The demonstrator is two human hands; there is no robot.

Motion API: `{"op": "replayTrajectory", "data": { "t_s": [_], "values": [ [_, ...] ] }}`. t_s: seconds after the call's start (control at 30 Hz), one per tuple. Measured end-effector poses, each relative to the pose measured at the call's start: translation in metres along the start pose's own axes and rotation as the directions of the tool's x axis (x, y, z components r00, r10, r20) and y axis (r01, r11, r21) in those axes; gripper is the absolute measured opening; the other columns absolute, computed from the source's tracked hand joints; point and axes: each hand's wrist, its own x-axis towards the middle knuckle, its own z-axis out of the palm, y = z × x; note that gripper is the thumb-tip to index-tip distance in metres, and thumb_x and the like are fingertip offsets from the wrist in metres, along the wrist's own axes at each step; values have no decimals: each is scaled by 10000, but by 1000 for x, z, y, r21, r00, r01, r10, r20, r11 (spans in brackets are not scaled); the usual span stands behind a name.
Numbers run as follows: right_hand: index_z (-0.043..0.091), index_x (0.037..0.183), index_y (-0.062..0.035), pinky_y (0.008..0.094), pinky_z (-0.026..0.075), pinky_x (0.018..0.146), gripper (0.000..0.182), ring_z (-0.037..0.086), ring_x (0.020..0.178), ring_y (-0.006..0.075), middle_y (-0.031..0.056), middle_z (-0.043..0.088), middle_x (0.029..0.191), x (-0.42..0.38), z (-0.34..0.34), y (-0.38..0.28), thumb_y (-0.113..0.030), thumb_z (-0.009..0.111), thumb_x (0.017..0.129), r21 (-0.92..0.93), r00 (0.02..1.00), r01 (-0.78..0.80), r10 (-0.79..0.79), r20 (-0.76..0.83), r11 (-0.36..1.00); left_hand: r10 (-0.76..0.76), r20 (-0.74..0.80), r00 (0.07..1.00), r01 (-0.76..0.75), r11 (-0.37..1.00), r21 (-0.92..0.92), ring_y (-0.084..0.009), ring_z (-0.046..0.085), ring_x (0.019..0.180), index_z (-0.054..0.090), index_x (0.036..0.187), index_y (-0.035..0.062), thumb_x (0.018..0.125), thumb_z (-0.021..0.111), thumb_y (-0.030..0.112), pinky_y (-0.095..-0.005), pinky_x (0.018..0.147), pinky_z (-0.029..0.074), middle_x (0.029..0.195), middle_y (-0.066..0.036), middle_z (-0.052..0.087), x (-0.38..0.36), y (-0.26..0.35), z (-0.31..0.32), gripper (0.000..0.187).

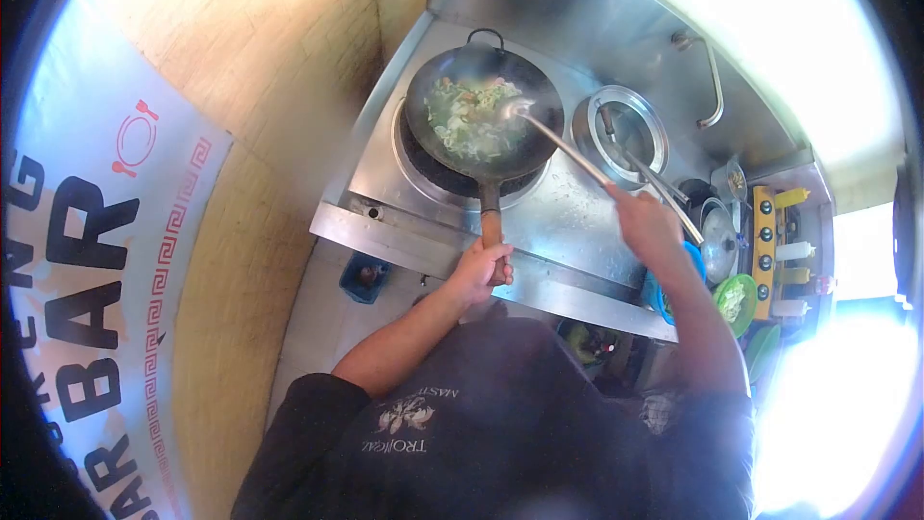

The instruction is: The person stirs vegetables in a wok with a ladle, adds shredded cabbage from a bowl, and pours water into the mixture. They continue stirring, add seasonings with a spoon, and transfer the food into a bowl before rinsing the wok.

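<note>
A dark wok [433,77] sits over the burner on the steel stove. Inside it lies a mix of pale and green chopped food [467,116], with some steam or haze above. My left hand [477,273] is wrapped round the wok's wooden handle [492,226]. In my right hand [645,221] is a long-handled metal wok ladle [568,147], gripped near the end of its shaft. The ladle's head rests in the food at the wok's right side; its exact shape is blurred.
Right of the wok stands a round metal pot [621,101] with utensils across it. Farther right are a lidded pot [718,241], a green bowl of pale food [735,303] and squeeze bottles [793,250]. A faucet [714,77] juts from the steel backsplash; a wall borders the left.
</note>
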Motion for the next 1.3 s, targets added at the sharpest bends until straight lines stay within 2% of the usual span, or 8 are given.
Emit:
{"op": "replayTrajectory", "data": {
  "t_s": [0.27, 0.33, 0.47, 0.53, 0.63, 0.93, 1.07, 1.3],
  "values": [
    [545, 1258, -219, 459, 526, 673, 361, 658, 802, 349, 174, 639, 876, 32, 61, 4, -175, 472, 907, 35, 1000, -20, 20, -3, 999, 3, 30, 1000, -3, 1000, -2, -168, 516, 541, 437, 1057, 104, 839, 615, 75, -354, 456, 437, 719, -32, 489, 3, 1, -4, 283],
    [579, 1217, -183, 471, 514, 669, 328, 652, 790, 357, 184, 655, 872, 52, 84, 8, -178, 500, 898, 447, 972, 92, 17, -233, 890, -5, -4, 1000, 6, 1000, 21, -166, 516, 535, 443, 1052, 103, 840, 617, 73, -353, 458, 441, 719, -31, 496, -1, 5, -1, 276],
    [597, 1186, -137, 424, 506, 560, 295, 644, 649, 291, 160, 653, 752, 71, 113, -4, -196, 517, 908, 445, 847, 216, 59, -528, 869, 2, 25, 1000, -2, 1000, 5, -176, 523, 547, 395, 1097, 90, 825, 616, 45, -367, 468, 455, 730, -50, 489, 2, 2, -6, 353],
    [587, 1198, -114, 359, 457, 444, 299, 584, 522, 196, 117, 620, 695, 71, 90, -32, -212, 511, 925, 855, 935, -328, 270, 231, 402, 7, 12, 1000, -7, 1000, -5, -165, 520, 543, 449, 1042, 105, 840, 618, 74, -353, 461, 449, 718, -31, 494, 2, 2, -6, 266],
    [582, 1215, -115, 305, 388, 370, 310, 517, 466, 127, 77, 581, 657, 62, 73, -22, -225, 510, 935, 916, 916, -397, 86, 391, 63, 12, 4, 1000, -12, 1000, 26, -162, 521, 548, 446, 1030, 96, 843, 614, 75, -350, 460, 450, 717, -30, 492, -1, 5, -5, 253],
    [583, 1230, -187, 480, 505, 670, 351, 658, 765, 323, 192, 648, 803, -24, -3, 12, -180, 475, 897, 329, 999, 36, -40, 5, 943, -8, 8, 1000, 8, 1000, 6, -164, 516, 532, 443, 1048, 87, 846, 604, 67, -348, 454, 454, 710, -34, 491, -1, 6, -5, 259],
    [584, 1215, -183, 497, 500, 695, 345, 650, 786, 359, 193, 655, 855, -6, 17, -28, -179, 442, 901, 18, 989, -64, 61, 135, 998, -11, 16, 1000, 10, 1000, 11, -166, 515, 537, 440, 1055, 92, 845, 604, 67, -351, 455, 451, 710, -35, 492, 0, 5, -4, 267],
    [592, 1184, -149, 474, 506, 740, 321, 639, 808, 380, 186, 654, 895, 25, 32, 14, -157, 473, 885, 429, 986, 80, -7, -169, 900, -45, 62, 997, 49, 997, -66, -167, 507, 545, 431, 1076, 104, 832, 604, 57, -351, 472, 445, 715, -39, 493, -6, 6, 1, 303]
  ]
}}
